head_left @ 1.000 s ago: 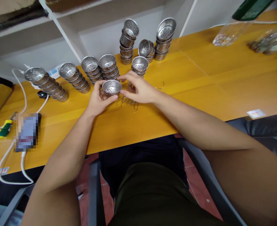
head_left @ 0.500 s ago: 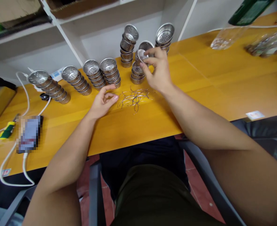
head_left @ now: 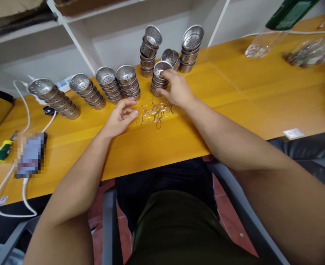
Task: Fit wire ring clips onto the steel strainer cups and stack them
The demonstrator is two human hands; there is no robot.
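My left hand [head_left: 121,117] rests on the table at the left edge of a loose pile of thin curved metal wires [head_left: 157,113]. Its fingers are curved and apart, with nothing between them. Behind the wires, my right hand [head_left: 178,87] is at a short stack of perforated metal cups. Its fingertips touch the rim of the top perforated metal cup [head_left: 161,66], and the thumb lies lower, against the stack's front. My right hand covers part of this stack's right side. Behind it, more perforated cups [head_left: 170,57] lean tilted beside a taller stack [head_left: 191,40].
Several cup stacks [head_left: 81,84] line the table's back, below a white shelf [head_left: 118,35]. At the left are a phone [head_left: 30,156] with a white cable and a green-yellow handled tool [head_left: 4,150]. Plastic bags [head_left: 311,53] and a green container [head_left: 290,14] stand back right.
My right hand has come down with the metal cup, which now sits on top of the short stack. My left hand has stayed in place beside the wires.
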